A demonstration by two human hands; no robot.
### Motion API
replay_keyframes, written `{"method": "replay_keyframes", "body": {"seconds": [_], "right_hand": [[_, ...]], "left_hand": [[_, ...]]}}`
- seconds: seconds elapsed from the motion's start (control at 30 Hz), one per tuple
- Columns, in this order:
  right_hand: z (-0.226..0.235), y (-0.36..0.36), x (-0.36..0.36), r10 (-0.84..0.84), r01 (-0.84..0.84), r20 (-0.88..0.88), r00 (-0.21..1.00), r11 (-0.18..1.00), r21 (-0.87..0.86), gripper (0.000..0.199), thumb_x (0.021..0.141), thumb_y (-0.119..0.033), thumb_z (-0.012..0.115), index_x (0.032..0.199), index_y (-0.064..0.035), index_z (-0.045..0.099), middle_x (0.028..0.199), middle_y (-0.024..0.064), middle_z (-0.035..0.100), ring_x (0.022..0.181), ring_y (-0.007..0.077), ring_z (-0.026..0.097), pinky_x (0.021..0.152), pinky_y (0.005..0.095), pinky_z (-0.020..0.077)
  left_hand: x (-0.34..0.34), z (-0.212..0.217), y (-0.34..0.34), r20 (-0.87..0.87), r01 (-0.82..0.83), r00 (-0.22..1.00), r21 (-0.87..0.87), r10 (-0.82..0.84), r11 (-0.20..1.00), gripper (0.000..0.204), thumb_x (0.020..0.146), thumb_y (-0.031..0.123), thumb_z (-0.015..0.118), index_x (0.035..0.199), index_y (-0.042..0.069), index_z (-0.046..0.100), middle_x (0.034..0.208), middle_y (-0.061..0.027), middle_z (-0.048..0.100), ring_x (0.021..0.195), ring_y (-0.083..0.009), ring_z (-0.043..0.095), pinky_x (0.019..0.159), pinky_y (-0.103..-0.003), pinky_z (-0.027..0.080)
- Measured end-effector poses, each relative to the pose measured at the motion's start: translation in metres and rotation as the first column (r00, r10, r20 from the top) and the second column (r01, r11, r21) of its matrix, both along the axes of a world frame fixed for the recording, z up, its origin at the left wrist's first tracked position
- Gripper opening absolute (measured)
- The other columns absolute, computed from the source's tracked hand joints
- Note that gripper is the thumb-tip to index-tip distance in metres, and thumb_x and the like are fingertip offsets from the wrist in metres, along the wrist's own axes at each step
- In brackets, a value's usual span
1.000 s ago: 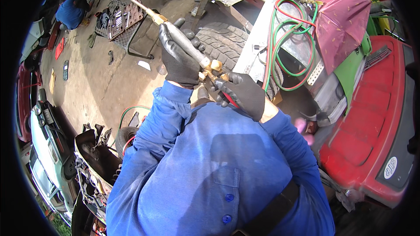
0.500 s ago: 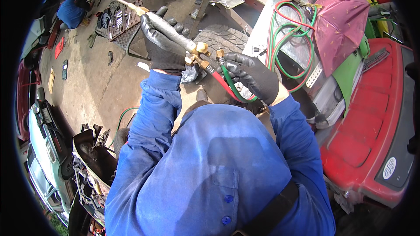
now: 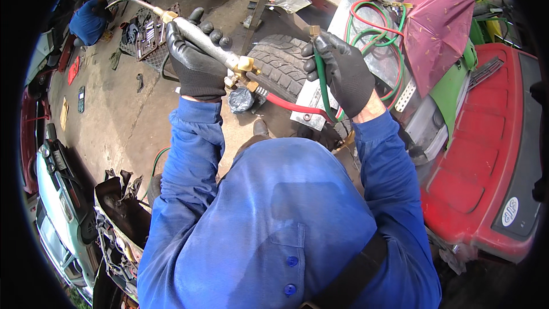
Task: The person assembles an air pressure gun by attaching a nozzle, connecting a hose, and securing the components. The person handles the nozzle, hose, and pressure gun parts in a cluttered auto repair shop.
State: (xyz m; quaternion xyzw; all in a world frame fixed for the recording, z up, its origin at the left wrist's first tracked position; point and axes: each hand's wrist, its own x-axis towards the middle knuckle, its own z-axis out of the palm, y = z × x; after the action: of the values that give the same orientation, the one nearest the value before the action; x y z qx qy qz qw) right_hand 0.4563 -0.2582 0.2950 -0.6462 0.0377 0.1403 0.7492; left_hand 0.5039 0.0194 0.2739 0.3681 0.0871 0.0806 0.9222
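My left hand point(image 3: 199, 67), in a black glove, is closed round the grey handle of a gas welding torch point(image 3: 207, 42). Its thin bent tip points to the far left, and brass valves sit at its near end. A red hose point(image 3: 291, 105) is joined to one of the torch's fittings. My right hand point(image 3: 345, 70), gloved as well, pinches a green hose point(image 3: 320, 74) just below its brass nut. That nut stands free in the air, apart from the torch. Both hands are raised in front of my chest.
A tyre point(image 3: 280, 60) and a metal panel lie beyond my hands. Coiled red and green hoses hang by a maroon cloth point(image 3: 437, 28) at right, near a red vehicle panel point(image 3: 474, 160). Tools lie on a grate point(image 3: 151, 37) at far left, near a crouching person point(image 3: 88, 22).
My right hand has moved up and right with the green hose, drawing its nut away from the torch. The torch has shifted slightly left in my left hand.
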Motion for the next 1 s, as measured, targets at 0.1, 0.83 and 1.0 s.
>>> {"method": "replay_keyframes", "body": {"seconds": [0.1, 0.83, 1.0], "right_hand": [[0.014, 0.0, 0.0, -0.019, 0.018, -0.011, 1.0, 0.997, -0.071, 0.051, 0.114, -0.028, 0.063, 0.153, 0.0041, 0.057, 0.11, 0.0076, 0.075, 0.084, 0.0114, 0.071, 0.067, 0.0252, 0.0561], [0.005, 0.044, -0.034, 0.169, -0.189, -0.09, 0.982, 0.926, -0.328, 0.038, 0.106, -0.024, 0.072, 0.132, 0.0036, 0.072, 0.109, 0.0108, 0.079, 0.096, 0.0099, 0.068, 0.088, 0.0303, 0.0561], [0.003, 0.046, -0.04, 0.166, -0.142, 0.026, 0.986, 0.909, -0.392, 0.035, 0.108, -0.025, 0.068, 0.127, 0.0043, 0.073, 0.11, 0.0168, 0.08, 0.1, 0.0146, 0.072, 0.093, 0.0344, 0.057]], "left_hand": [[0.001, 0.004, 0.003, 0.008, -0.01, 1.0, 0.0, 0.01, 1.0, 0.061, 0.112, 0.061, 0.044, 0.132, 0.006, 0.06, 0.089, -0.0008, 0.056, 0.075, -0.0169, 0.055, 0.067, -0.038, 0.049], [-0.005, 0.009, -0.018, 0.024, -0.003, 1.0, -0.054, 0.004, 0.999, 0.061, 0.114, 0.06, 0.04, 0.138, 0.006, 0.058, 0.088, 0.0, 0.057, 0.073, -0.016, 0.056, 0.068, -0.037, 0.051], [-0.006, 0.01, -0.022, 0.006, -0.003, 1.0, -0.027, 0.004, 1.0, 0.063, 0.113, 0.062, 0.042, 0.137, 0.007, 0.058, 0.087, 0.0, 0.057, 0.073, -0.0159, 0.056, 0.067, -0.037, 0.05]]}}
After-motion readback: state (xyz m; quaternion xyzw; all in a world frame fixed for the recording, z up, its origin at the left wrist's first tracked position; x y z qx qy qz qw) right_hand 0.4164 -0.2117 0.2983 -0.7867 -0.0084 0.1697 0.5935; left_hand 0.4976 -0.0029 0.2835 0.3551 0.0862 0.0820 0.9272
